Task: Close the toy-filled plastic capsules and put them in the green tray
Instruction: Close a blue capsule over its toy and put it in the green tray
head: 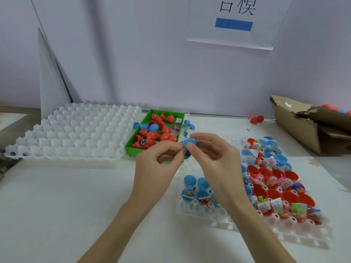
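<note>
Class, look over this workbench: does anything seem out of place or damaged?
Yes. Blue capsule halves lie on the table beside the green tray rather than in it, two red pieces sit stray near the wall, and the cardboard box is torn.

bare tabletop [66, 205] left, trays crowding right

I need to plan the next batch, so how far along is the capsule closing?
Done: a pile of mostly red capsules lies in the green tray. In hand: the left hand and right hand pinch a blue capsule together. Left: many open red and blue halves with toys sit in the clear tray.
</note>
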